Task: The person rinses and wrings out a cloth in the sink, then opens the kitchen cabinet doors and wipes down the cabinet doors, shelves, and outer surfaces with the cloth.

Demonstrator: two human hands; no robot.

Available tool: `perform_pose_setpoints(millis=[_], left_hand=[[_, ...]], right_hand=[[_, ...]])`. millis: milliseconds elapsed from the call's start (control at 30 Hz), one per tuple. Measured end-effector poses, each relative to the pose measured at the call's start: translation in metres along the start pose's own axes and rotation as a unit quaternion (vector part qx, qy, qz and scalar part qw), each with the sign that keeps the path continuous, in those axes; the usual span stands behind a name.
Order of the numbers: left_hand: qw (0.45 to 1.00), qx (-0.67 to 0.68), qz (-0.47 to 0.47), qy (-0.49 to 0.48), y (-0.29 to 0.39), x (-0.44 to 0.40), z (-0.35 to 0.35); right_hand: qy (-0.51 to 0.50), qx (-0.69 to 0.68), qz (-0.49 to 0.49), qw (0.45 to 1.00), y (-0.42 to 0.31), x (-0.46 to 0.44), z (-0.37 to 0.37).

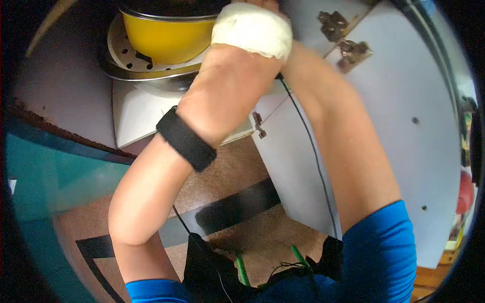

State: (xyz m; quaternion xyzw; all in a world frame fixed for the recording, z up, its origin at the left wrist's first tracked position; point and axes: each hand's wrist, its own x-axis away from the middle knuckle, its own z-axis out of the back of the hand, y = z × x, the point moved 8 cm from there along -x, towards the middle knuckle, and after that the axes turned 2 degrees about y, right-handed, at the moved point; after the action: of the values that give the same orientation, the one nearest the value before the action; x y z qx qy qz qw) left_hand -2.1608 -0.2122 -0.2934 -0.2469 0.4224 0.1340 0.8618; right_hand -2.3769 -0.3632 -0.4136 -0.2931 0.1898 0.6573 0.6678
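My left arm (230,91) reaches up to the top of the view, with a black band (187,139) around it. Beyond the bare skin a thick cream-white covering (251,30) wraps around its far end, apparently at my left hand. A bit of finger shows at the top edge; whose hand it belongs to I cannot tell. My right forearm (323,96) runs up behind that covering, so my right hand is hidden. Just left of the covering, a yellow pot (169,40) with a dark rim sits on a perforated light plate (118,48) over a metal bowl (166,86).
An open cabinet holds the bowl on its white shelf (134,111). Its light door (394,131) swings out at the right, with rusty hinges (353,53). A lower door panel (298,177) hangs beside my legs. A black cable (308,126) runs down between my arms.
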Motion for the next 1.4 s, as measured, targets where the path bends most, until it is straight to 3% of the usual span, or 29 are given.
perform_pose_setpoints(millis=[300,367,400,467,600,733,800,833,867,933,1033,1133,1167,1267,1333,1400], left_hand=[[0.998,-0.014,0.008,-0.053,0.002,-0.025,-0.039],[0.998,-0.053,-0.02,-0.009,0.007,-0.018,-0.025],[0.998,-0.056,-0.021,-0.004,0.008,-0.019,-0.019],[0.983,-0.015,-0.014,-0.183,0.002,-0.028,-0.024],[0.983,-0.051,-0.008,-0.178,0.007,-0.023,-0.037],[0.987,-0.032,0.004,-0.159,0.001,-0.033,-0.025],[0.987,-0.071,-0.053,-0.134,0.004,-0.027,-0.011],[0.993,-0.042,-0.061,-0.087,0.003,-0.023,-0.004],[0.991,0.007,-0.047,-0.123,-0.001,-0.022,-0.007],[0.979,0.038,-0.062,-0.191,0.001,-0.019,0.014],[0.974,0.084,-0.064,-0.198,-0.006,-0.002,0.035],[0.977,0.149,-0.067,-0.139,-0.013,0.021,0.093],[0.949,0.257,0.059,-0.172,-0.025,0.027,0.107],[0.928,0.266,0.128,-0.227,-0.035,0.062,0.163],[0.92,0.275,0.155,-0.231,-0.035,0.086,0.196],[0.751,0.503,0.282,-0.321,-0.023,0.124,0.195]], right_hand=[[0.028,-0.056,0.027,0.998,-0.074,0.088,0.055],[-0.081,0.013,-0.02,0.996,-0.107,0.11,0.067],[-0.077,0.016,-0.018,0.997,-0.13,0.12,0.082],[-0.054,0.054,-0.077,0.994,-0.176,0.13,0.119],[-0.007,0.083,-0.009,0.996,-0.219,0.154,0.121],[-0.069,-0.091,-0.036,0.993,-0.258,0.167,0.123],[-0.154,-0.303,-0.297,0.892,-0.257,0.199,0.095],[-0.099,-0.472,-0.305,0.821,-0.265,0.209,0.097],[-0.142,-0.602,-0.404,0.674,-0.268,0.231,0.082],[-0.172,-0.745,-0.422,0.487,-0.287,0.249,0.104],[-0.209,-0.781,-0.469,0.356,-0.312,0.269,0.153],[-0.163,-0.785,-0.485,0.349,-0.32,0.285,0.178],[-0.168,-0.794,-0.477,0.338,-0.326,0.288,0.189],[-0.169,-0.804,-0.49,0.291,-0.341,0.307,0.211],[-0.17,-0.802,-0.477,0.318,-0.353,0.313,0.234],[-0.167,-0.8,-0.462,0.345,-0.362,0.317,0.247]])
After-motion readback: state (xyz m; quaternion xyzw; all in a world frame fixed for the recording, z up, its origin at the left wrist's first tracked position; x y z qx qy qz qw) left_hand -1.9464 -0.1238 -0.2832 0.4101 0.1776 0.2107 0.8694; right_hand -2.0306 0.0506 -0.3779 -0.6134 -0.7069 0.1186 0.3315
